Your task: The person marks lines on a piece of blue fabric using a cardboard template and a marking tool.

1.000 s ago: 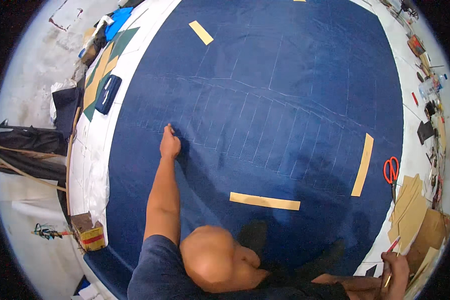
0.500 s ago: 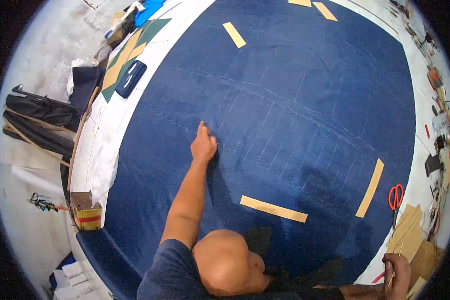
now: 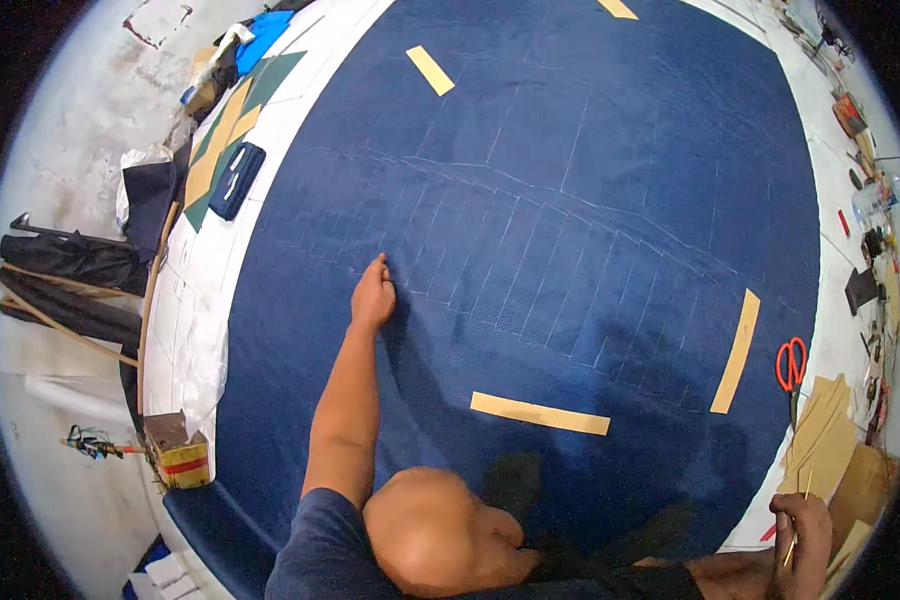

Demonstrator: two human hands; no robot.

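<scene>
A large sheet of dark blue cloth (image 3: 430, 340) carries rows of thin pale drawn lines. My left hand (image 3: 373, 295) rests on it at the left end of the lower row, index fingertip against the cloth, the other fingers curled. Whether those fingers hold anything is hidden. At the lower right, beyond the cloth's edge, my right hand (image 3: 805, 530) is closed around a thin brass-coloured rod (image 3: 791, 552). Just above that hand are tan paper pieces (image 3: 816, 440) and red-handled scissors (image 3: 791, 364).
Tan strips lie on the cloth: one near me (image 3: 540, 413), another at right (image 3: 735, 350). A dark blue case (image 3: 237, 181) and green and tan pieces (image 3: 219, 155) are along the left border. A yellow-and-red box (image 3: 183, 463) stands at lower left. Small tools line the far right.
The whole view has shifted, so the cloth and strips appear further left. My left hand stays on the lower row of lines, its fingers looking more drawn in. My right hand still grips the rod.
</scene>
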